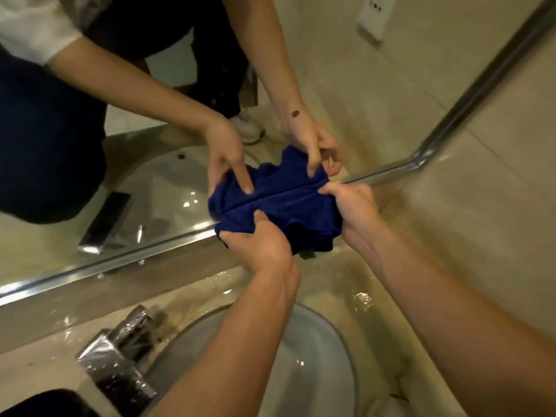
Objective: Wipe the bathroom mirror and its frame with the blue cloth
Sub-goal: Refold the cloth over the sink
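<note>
Your left hand (255, 245) and right hand (352, 206) have their fingers clamped on the soft, limp dark-blue cloth (285, 206), bunched against the steel-framed mirror (168, 188). Judging by its folds, it will sag and crumple, so keep it gathered at both ends.

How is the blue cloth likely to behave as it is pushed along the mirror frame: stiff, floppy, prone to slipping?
The blue cloth is probably floppy: it bunches into folds between the left hand and right hand. It likely bends over the mirror frame rather than bridging it. Both hands grip it, so slipping seems unlikely; wetness cannot be told.
</note>
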